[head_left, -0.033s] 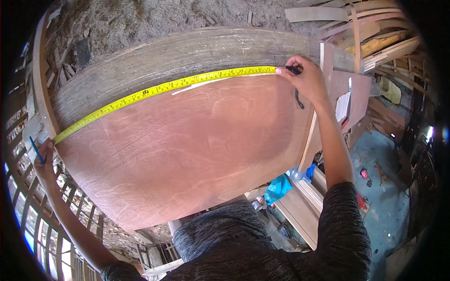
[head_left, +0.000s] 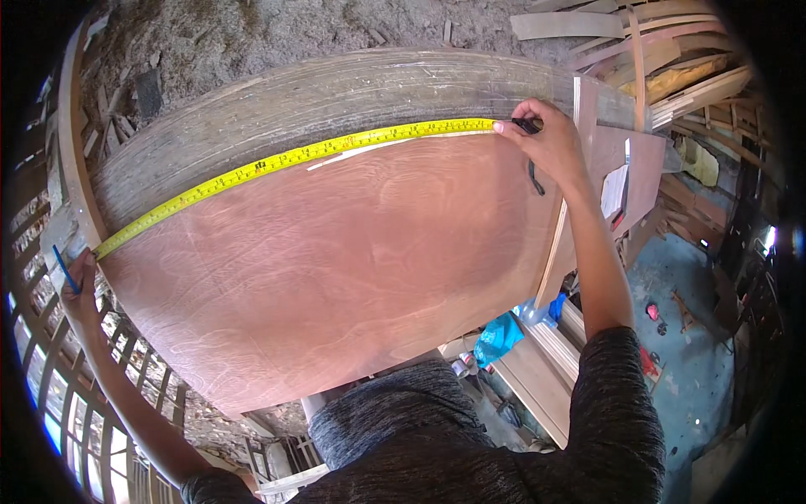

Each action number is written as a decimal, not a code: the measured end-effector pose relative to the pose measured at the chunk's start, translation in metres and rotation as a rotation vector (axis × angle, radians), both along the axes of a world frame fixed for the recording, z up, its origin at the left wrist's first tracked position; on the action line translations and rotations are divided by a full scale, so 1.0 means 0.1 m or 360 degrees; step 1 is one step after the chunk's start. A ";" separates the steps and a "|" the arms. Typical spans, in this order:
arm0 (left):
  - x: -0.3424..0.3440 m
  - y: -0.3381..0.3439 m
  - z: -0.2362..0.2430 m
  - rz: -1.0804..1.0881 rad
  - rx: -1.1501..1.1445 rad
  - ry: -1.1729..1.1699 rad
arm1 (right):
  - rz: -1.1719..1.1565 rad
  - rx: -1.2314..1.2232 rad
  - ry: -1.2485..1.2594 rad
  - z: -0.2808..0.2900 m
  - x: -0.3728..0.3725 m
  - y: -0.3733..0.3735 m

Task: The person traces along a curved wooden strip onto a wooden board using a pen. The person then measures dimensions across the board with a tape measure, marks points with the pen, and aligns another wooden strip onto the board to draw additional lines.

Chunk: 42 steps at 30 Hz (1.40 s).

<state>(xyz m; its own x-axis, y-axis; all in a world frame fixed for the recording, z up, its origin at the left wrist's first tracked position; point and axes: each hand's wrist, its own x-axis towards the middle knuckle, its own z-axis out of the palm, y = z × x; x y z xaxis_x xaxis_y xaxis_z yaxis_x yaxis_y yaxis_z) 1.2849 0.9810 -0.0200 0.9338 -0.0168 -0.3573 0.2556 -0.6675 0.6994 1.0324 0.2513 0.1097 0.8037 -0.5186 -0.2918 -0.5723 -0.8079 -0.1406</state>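
Observation:
A yellow tape measure stretches along the far edge of a reddish plywood sheet. Its end is pinched by my left hand at the sheet's left corner. A thin blue stick, like a pencil or pen, also sits between that hand's fingers. At the far right, my right hand is closed around the tape's dark case, mostly hidden by the palm, with the thumb on the blade. A black wrist strap dangles below it onto the plywood.
Behind the sheet lies a weathered grey board. An upright plywood edge borders the right side. Wood offcuts are piled at the far right. A blue bag and long planks lie below. Slatted lattice stands at left.

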 end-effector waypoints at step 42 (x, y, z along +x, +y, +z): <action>0.11 0.22 -0.05 -0.0055 0.0074 0.0007 | -0.0151 0.0007 0.0361 0.06 0.16 0.01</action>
<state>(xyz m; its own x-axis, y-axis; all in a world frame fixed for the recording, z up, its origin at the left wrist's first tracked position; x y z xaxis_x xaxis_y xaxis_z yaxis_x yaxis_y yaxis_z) 1.2959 1.0032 -0.0245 0.9313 -0.0321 -0.3627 0.2352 -0.7075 0.6664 1.0483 0.2521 0.1161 0.6653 -0.5868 -0.4616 -0.6627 -0.7488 -0.0032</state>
